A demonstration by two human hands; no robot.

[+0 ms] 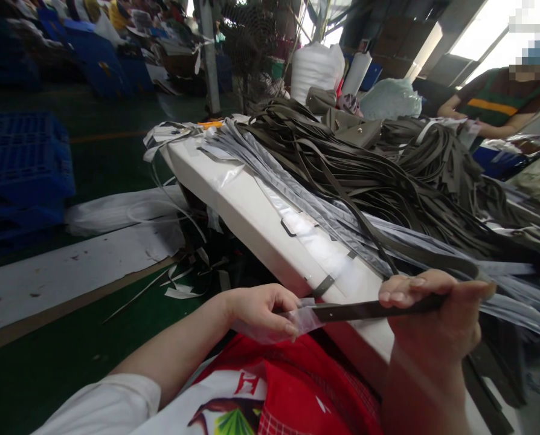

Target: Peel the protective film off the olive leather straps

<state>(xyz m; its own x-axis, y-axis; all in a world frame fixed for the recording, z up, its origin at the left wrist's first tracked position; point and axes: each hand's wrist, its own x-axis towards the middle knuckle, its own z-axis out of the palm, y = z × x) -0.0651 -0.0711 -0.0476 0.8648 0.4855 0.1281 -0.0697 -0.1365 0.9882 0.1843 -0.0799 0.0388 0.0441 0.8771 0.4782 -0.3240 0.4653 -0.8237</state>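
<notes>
A: Where's the strap (356, 310)?
B: Between the hands, just in front of the tabletop (234, 199). The right hand (442, 314) has its fingers curled and clamped on it; the left hand (263, 308) has thumb and fingers pinched together on clear film (307, 323) at the strap's end.
A: What could go wrong?
B: I'd say the film could crease or split if the left pinch pulls unevenly, since it looks thin. The strap could twist, too, if the right grip turns it. And the pile of straps (388, 199) is so loose and crossed that a tug might snag others.
A: Does the film hold the strap?
B: It covers the end; whether it goes right round, I can't tell.
A: Other containers?
B: A blue bin (491, 158) with pale wrapping showing at its top, and a clear bag (390, 98) whose contents I can't make out.
</notes>
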